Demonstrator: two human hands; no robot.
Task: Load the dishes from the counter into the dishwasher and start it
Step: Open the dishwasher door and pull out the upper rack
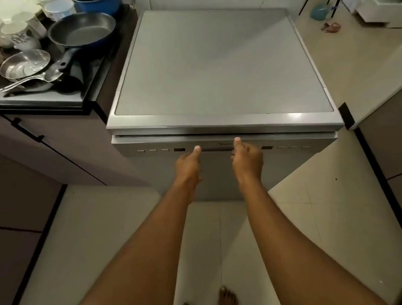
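Note:
A silver dishwasher [214, 65] stands in front of me, its door [148, 147] at most barely ajar at the top. My left hand [187, 163] and my right hand [247, 159] are both at the recessed door handle [216, 149]. The thumbs point up on the control panel, and the fingers reach into the recess, out of sight. On the dark counter [41, 100] to the left lie a frying pan [82, 30], a steel bowl [24, 64], a steel ladle [28, 81], several white cups [19, 33] and a blue pot [99, 3].
Purple-grey cabinets [55, 148] flank the dishwasher on the left and a tall panel [385, 142] on the right. My bare feet [227, 299] stand on pale floor tiles. A teal bowl [319, 12] and a white shelf unit [383, 0] sit at the far right.

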